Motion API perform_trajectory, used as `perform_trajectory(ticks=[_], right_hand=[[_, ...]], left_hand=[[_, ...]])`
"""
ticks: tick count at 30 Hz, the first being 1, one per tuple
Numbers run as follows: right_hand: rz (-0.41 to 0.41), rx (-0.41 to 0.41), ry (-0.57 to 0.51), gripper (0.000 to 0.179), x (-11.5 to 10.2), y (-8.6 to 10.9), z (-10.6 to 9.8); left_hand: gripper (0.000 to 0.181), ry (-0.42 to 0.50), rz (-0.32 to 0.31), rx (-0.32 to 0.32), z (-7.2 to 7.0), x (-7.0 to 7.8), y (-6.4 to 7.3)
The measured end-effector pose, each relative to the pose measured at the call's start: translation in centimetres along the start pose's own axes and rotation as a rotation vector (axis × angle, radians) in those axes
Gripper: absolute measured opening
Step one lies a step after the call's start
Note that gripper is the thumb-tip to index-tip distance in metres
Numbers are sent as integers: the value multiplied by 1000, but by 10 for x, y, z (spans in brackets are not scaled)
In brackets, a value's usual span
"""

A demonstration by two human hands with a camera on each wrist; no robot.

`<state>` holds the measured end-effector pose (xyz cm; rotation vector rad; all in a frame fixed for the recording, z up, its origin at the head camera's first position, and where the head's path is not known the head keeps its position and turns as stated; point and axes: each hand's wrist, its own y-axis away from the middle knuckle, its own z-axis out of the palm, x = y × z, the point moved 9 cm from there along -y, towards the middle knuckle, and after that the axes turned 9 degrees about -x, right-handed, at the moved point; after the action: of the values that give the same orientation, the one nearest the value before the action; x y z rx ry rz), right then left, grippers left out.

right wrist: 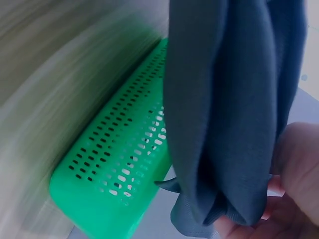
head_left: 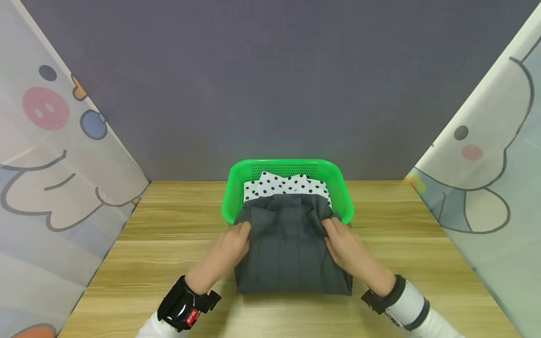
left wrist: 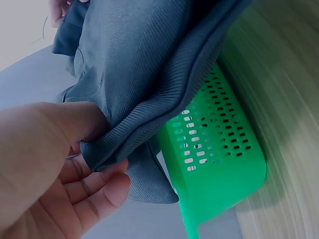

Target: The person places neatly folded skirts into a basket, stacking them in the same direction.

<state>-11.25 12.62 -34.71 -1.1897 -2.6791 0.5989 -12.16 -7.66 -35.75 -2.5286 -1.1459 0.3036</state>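
A dark grey folded cloth garment (head_left: 293, 253) with pleat-like lines hangs between my two hands, its far end overlapping the front of a green plastic basket (head_left: 231, 197). My left hand (head_left: 228, 249) pinches its left edge between thumb and fingers; the left wrist view shows the cloth (left wrist: 144, 104) folded in layers at the thumb. On the other side my right hand (head_left: 348, 246) grips the right edge, and in the right wrist view the cloth (right wrist: 234, 114) droops in thick folds beside the fingers. White fabric with black dots (head_left: 287, 184) lies inside the basket, partly hidden by the garment.
The basket stands on a wood-grain table (head_left: 177, 225) near its back edge, against a dark grey panel (head_left: 279, 84). Cartoon-printed sheets (head_left: 55, 155) flank the table on both sides. Each wrist wears a strapped device (head_left: 181, 305).
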Motion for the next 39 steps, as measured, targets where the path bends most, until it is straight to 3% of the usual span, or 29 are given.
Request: perform_trajectory(ticks=[14,30,39], right_hand=[[-13,-54,51,38,20,-28,-8],[-22,-115,27,33,43,-51,-3],[-8,-130,18,32,59,-71,-9]], left_hand=[[25,79,-7,-93,-4,-22,-34],[23,85,26,-112,4,-37,-63],[21,119,20,-152,0,-50,-85]])
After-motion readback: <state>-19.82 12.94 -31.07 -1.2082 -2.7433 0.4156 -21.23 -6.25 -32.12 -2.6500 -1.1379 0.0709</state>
